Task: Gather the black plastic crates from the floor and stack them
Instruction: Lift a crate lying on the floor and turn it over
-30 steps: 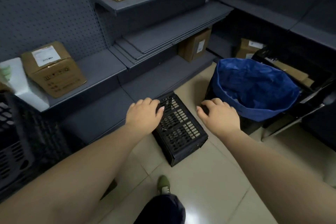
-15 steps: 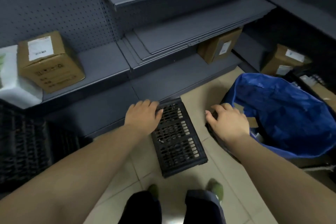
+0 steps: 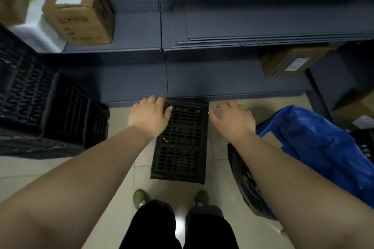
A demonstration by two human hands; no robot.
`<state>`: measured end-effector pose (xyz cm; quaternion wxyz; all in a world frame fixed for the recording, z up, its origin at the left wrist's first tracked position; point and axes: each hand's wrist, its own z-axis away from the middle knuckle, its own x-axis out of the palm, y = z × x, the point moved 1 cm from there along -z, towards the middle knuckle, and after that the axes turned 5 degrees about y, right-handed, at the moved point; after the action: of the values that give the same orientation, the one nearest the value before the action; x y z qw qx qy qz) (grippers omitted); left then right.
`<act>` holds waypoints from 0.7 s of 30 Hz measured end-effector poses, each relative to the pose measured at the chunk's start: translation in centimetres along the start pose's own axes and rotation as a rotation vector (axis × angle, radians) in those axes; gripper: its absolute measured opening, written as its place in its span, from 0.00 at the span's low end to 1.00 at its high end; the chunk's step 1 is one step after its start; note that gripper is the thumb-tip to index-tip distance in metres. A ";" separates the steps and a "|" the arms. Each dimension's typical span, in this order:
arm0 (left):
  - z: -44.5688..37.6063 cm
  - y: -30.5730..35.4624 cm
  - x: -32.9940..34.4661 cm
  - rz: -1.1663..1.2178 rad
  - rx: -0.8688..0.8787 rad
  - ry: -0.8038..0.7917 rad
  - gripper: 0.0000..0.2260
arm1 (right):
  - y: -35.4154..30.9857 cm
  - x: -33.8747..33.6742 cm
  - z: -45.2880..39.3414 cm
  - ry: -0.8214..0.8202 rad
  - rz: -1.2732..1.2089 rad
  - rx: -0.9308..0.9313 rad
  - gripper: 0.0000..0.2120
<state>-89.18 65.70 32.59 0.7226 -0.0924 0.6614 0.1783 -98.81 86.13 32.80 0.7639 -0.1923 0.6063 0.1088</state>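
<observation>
Black plastic crate lies flat on the floor right between your hands, long axis running away from you toward the shelf. Your left hand rests on its far-left corner, fingers loosely curved; right hand open, just beside the right edge.

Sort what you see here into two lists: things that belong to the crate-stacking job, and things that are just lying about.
Belongs to the job:
- black crate on the floor
- black crates already piled at the left
- left hand, resting on the crate's edge
- right hand, beside the crate

Just lying about:
- cardboard box on the shelf
- cardboard box on the lower shelf
- blue bag
</observation>
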 end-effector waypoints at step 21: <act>-4.7 -2.3 28.3 0.098 -0.046 -0.186 0.22 | 2.6 29.7 -7.0 -0.140 -0.118 0.137 0.28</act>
<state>-90.92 65.67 3.89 0.7691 -0.0598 0.5909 0.2363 -98.92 83.49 2.28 0.8209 -0.1671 0.5450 0.0350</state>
